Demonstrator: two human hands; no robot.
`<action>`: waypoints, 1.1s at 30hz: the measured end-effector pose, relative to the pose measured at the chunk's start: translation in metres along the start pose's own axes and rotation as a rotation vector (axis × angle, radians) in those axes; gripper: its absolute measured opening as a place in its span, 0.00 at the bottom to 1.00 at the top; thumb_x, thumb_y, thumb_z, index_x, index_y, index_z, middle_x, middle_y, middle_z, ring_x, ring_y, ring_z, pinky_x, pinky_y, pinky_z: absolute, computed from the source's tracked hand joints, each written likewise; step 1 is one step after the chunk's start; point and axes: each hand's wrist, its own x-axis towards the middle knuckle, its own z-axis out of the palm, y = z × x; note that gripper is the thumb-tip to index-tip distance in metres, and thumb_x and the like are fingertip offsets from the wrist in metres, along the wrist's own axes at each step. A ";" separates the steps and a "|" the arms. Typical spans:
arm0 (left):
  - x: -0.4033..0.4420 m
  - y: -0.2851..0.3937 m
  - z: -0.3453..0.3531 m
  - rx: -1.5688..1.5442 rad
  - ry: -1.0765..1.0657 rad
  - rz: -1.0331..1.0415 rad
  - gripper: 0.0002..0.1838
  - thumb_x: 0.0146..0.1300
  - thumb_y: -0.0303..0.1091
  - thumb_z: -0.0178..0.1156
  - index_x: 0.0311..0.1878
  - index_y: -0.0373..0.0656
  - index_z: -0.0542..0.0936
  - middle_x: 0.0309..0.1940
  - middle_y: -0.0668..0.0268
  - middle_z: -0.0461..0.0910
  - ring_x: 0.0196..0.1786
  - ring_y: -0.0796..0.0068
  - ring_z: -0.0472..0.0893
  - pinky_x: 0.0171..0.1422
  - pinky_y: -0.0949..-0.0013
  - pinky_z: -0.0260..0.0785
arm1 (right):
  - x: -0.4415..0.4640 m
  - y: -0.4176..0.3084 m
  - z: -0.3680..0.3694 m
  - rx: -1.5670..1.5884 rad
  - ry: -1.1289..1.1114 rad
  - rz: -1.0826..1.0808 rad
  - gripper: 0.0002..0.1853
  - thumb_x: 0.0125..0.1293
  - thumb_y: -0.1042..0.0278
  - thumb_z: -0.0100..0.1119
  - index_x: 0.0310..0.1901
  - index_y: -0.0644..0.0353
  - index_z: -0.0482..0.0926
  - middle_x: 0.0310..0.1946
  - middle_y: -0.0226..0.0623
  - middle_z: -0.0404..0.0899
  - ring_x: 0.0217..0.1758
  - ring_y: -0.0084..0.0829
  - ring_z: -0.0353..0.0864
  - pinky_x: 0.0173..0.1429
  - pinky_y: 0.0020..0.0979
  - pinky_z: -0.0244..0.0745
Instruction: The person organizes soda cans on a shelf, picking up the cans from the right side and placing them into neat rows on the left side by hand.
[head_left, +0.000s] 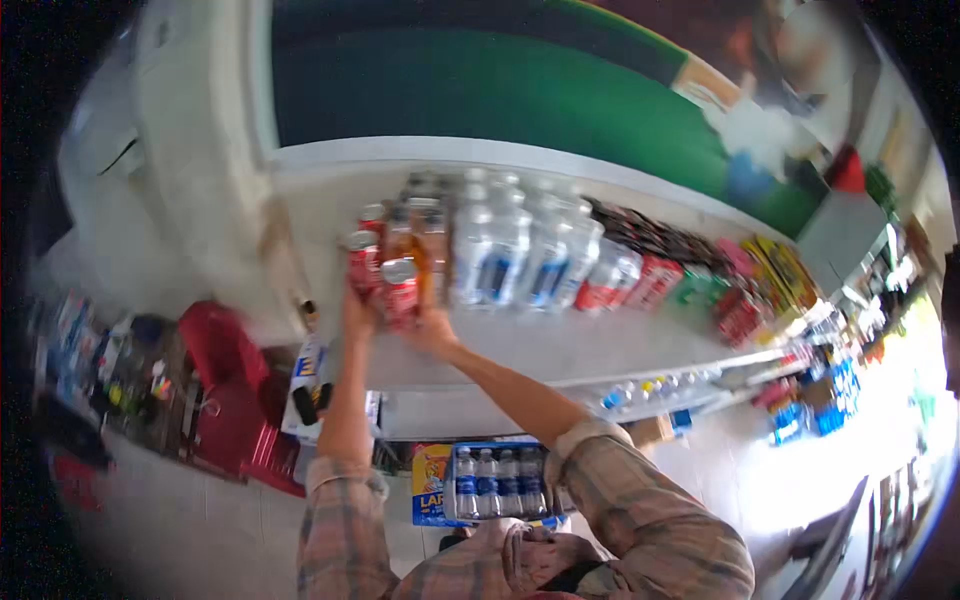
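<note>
Both arms reach forward to a pale shelf, in sleeves rolled to the elbow. My left hand (360,312) is wrapped round a red drink can (363,264) at the left end of the row. Against the right side of another red drink can (401,290), in front, my right hand (433,328) grips with fingers pointing up. A third red can (371,217) stands behind. Just beyond my right fingers are bottles with amber contents (405,235) and a clear one (431,232). Motion blur softens the cans and fingers.
Right of the cans stand clear water bottles (507,255), then red packs of cans (655,282) and green ones (700,287). Below the shelf (500,345) is a crate (497,515) of bottles. A red plastic chair (225,390) stands at left.
</note>
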 end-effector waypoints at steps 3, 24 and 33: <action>-0.006 0.033 0.007 0.105 -0.026 0.135 0.37 0.57 0.48 0.61 0.62 0.35 0.58 0.56 0.53 0.68 0.56 0.65 0.71 0.59 0.64 0.64 | -0.024 0.009 -0.017 -0.117 -0.046 -0.010 0.36 0.44 0.57 0.70 0.54 0.61 0.65 0.43 0.43 0.78 0.43 0.35 0.78 0.43 0.36 0.75; -0.176 0.066 0.115 0.471 0.199 0.169 0.16 0.61 0.38 0.55 0.48 0.38 0.75 0.52 0.57 0.72 0.54 0.65 0.71 0.61 0.66 0.59 | -0.292 0.246 -0.674 -0.544 1.061 0.292 0.48 0.38 0.57 0.75 0.60 0.63 0.58 0.54 0.50 0.67 0.58 0.45 0.66 0.60 0.37 0.61; -0.270 0.188 0.345 0.154 -0.256 -0.220 0.15 0.61 0.33 0.58 0.50 0.41 0.72 0.37 0.65 0.79 0.40 0.78 0.78 0.44 0.76 0.71 | -0.257 0.302 -0.733 -0.367 0.774 0.275 0.46 0.39 0.57 0.73 0.61 0.62 0.61 0.55 0.43 0.70 0.56 0.36 0.70 0.58 0.33 0.66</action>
